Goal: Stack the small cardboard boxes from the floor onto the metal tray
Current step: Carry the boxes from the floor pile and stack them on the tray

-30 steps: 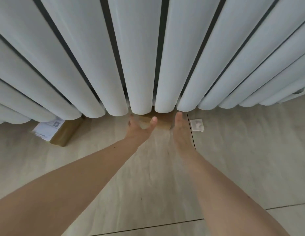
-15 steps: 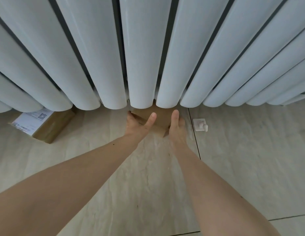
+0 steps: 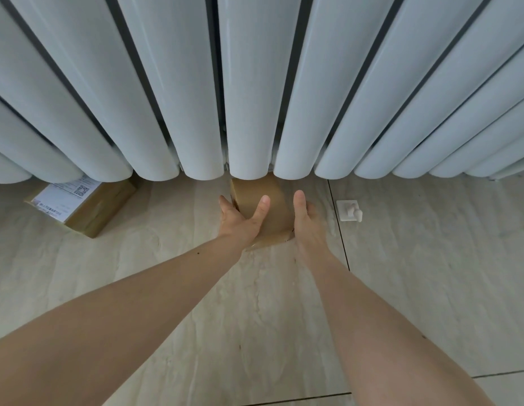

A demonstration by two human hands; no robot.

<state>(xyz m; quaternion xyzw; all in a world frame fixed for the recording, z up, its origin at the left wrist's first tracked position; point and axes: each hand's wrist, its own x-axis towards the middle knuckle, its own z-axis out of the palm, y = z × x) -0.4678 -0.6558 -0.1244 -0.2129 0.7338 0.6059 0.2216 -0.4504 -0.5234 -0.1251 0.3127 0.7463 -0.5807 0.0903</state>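
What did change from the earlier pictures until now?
Both hands, left hand and right hand, reached forward and took hold of the small brown cardboard box under the white radiator tubes. The labelled cardboard box lies as before.

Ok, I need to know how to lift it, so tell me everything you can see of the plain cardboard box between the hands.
The plain box is small, brown cardboard with no label showing. Its far end is tucked under the lower ends of the white curtain folds, so that part is hidden. It sits on the pale tiled floor; whether it is lifted cannot be told. Its near bottom edge looks ragged. The left hand grips its left side, thumb on top; the right hand holds its right side.
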